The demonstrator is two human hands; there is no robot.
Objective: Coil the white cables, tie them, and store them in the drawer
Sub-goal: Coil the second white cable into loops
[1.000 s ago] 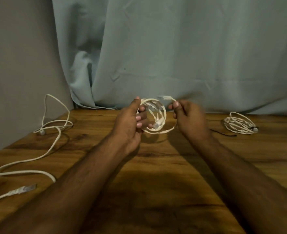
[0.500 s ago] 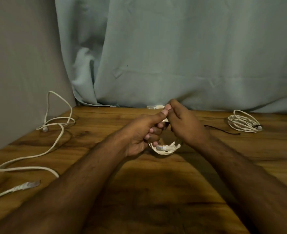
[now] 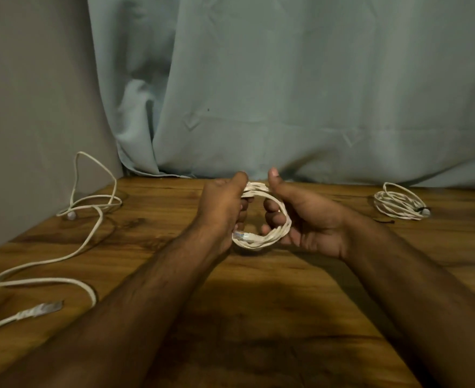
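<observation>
At table (image 3: 258,303) edges: loose cable (image 3: 91,236), tied coil (image 3: 398,204).

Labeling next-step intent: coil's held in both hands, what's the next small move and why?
Probably reach the right hand to the black tie lying on the table near the already tied coil, while the left hand grips the coil. The coil looks fully wound, its plug tucked in, with no tie visible on it.
</observation>
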